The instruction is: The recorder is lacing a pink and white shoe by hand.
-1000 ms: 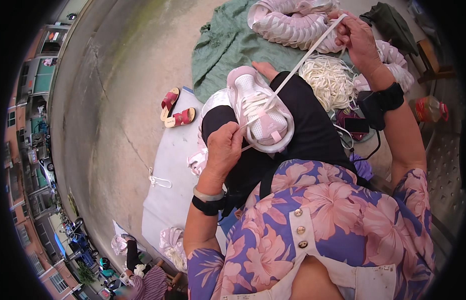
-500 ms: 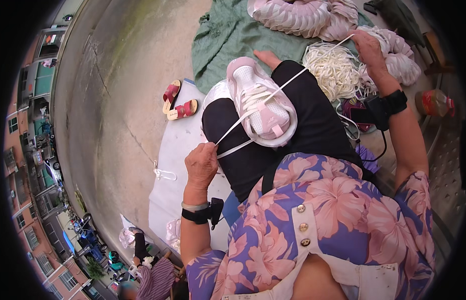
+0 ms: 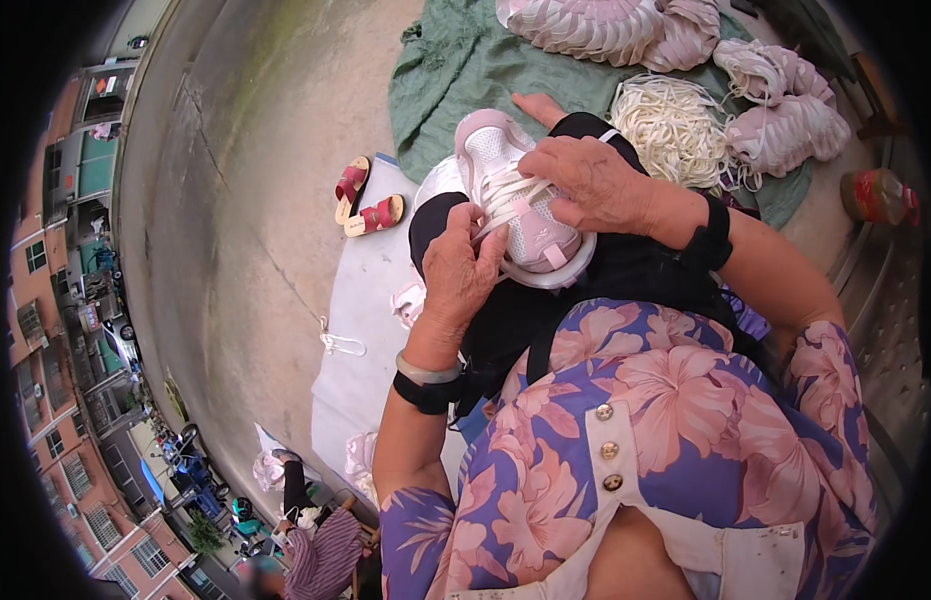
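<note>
The pink shoe (image 3: 516,200) lies on the lap, at 12 o'clock from the body. The left hand (image 3: 464,268) pinches the white lace (image 3: 506,192) and the right hand (image 3: 591,183) presses closed on the upper. I think the lace should be pulled evenly, flat, with the shoe held steady

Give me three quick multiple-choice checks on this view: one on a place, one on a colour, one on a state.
1. Where does the shoe rest?
A. on the person's lap
B. on the concrete
C. on the green cloth

2. What colour is the lace?
A. black
B. white
C. red

3. How are the hands?
A. both on the shoe
B. one lifted away
C. both idle

Answers: 1 A, dark trousers lie under it. 2 B, white strands cross it. 3 A, the left hand and right hand both touch it.
</note>
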Tool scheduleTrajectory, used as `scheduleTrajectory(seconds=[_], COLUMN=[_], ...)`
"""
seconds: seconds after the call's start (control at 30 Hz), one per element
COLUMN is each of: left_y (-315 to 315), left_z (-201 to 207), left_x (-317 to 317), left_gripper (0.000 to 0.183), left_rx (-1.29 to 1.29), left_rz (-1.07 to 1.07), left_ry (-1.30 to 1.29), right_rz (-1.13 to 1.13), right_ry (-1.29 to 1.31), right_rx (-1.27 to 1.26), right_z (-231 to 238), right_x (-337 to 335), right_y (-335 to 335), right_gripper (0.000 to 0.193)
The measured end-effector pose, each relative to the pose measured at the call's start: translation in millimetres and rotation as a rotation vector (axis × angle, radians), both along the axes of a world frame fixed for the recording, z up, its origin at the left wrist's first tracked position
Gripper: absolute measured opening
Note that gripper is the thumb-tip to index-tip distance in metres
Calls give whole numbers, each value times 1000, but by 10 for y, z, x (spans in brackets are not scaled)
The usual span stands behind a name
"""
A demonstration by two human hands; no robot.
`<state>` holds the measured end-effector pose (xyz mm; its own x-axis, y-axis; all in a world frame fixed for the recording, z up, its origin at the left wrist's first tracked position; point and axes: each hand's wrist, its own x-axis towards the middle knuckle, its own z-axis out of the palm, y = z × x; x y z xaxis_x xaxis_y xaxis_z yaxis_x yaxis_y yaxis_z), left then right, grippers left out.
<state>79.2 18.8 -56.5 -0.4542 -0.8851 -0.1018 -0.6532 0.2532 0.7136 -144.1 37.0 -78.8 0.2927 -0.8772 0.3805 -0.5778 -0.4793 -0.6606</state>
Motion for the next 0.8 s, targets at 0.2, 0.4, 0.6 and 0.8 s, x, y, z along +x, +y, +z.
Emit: scheduleTrajectory(seconds=[0.2, 0.4, 0.6, 0.8], left_y=[-36, -106, -70, -12], left_z=[25, -95, -5, 111], left_x=[-51, -46, -73, -111], left_gripper=[22, 8, 16, 16], left_rx=[153, 186, 75, -9], left_rz=[1, 102, 106, 64], left_ry=[56, 329, 278, 187], right_rz=[104, 194, 187, -41], right_ry=[-119, -121, 513, 157], right_rx=[458, 456, 150, -28], right_z=[93, 145, 393, 98], right_x=[-173, -164, -106, 52], right_y=[-72, -40, 33, 52], right_gripper=[19, 11, 6, 15])
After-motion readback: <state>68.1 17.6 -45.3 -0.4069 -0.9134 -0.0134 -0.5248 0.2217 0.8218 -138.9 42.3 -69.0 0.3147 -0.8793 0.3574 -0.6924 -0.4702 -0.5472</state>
